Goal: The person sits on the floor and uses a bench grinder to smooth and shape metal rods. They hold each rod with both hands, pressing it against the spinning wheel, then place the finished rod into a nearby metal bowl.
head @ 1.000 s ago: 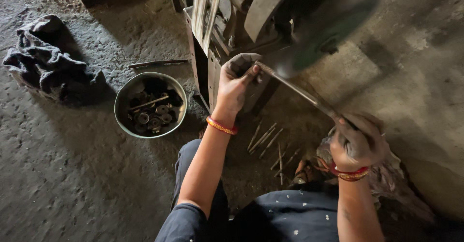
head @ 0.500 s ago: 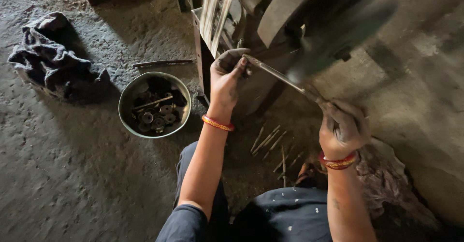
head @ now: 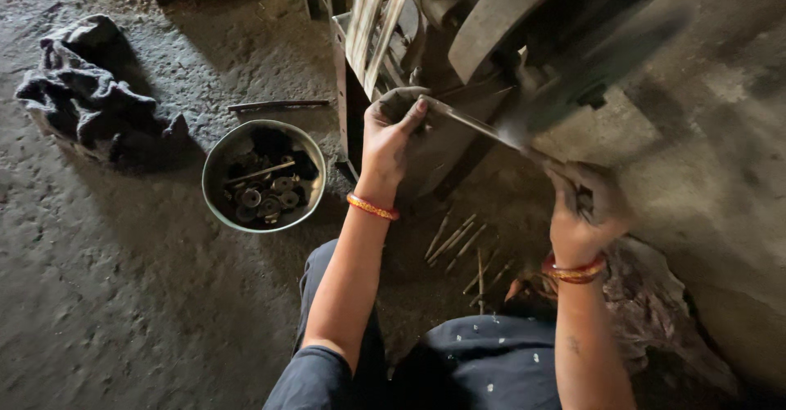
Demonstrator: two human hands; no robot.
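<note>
My left hand (head: pixel 391 132) grips one end of a thin metal rod (head: pixel 479 128) with a dark rag under the fingers. My right hand (head: pixel 585 209) holds the rod's other end, also through a cloth. The rod runs slantwise across the front of a heavy machine (head: pixel 499 42), under its blurred spinning wheel (head: pixel 598 58). Both wrists wear orange bangles. I am squatting on the floor with my knees below the hands.
A round metal bowl (head: pixel 214 164) holding small dark metal parts sits on the dusty floor to the left. A crumpled dark cloth (head: pixel 90 99) lies farther left. Several thin metal rods (head: pixel 458 242) are scattered under my arms. Another bar (head: pixel 278 105) lies behind the bowl.
Both hands and the rod have risen slightly toward the machine, and the view has shifted a little. The wheel keeps spinning as a blur.
</note>
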